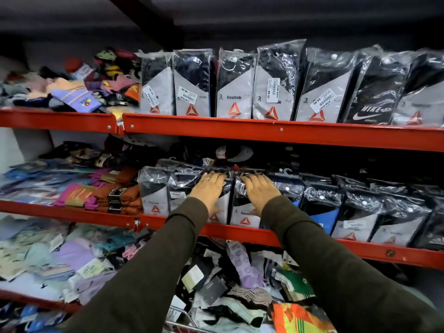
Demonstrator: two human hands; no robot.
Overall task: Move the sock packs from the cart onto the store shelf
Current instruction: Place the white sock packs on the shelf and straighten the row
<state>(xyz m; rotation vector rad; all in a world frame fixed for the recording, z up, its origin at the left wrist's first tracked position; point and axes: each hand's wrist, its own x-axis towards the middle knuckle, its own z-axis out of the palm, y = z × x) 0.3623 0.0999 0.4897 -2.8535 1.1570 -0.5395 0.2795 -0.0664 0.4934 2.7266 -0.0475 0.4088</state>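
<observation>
The left hand (209,191) is lying flat, fingers spread, on the front of a sock pack (222,203) standing in the middle shelf (252,233) row, and the right hand (260,190) is pressing the same way, palm down and fingers apart, on the neighbouring pack (242,210). Neither hand is pinching anything; both are pushing the packs back and upright against the ones behind. The packs are sitting near the left end of the dark-pack row, just behind the shelf's red front edge, with more packs running toward the right end.

To do this well, the person should probably be keeping the pressure even and low on the packs, so the slippery plastic does not buckle or slide forward over the front edge. Squaring the two faces with their neighbours, logos facing out as on the upper shelf (264,131), looks like the aim. The cart (182,326) is showing only as a bit of wire rim at the bottom, with loose socks (240,267) above it, so whether more packs are waiting there cannot be told.
</observation>
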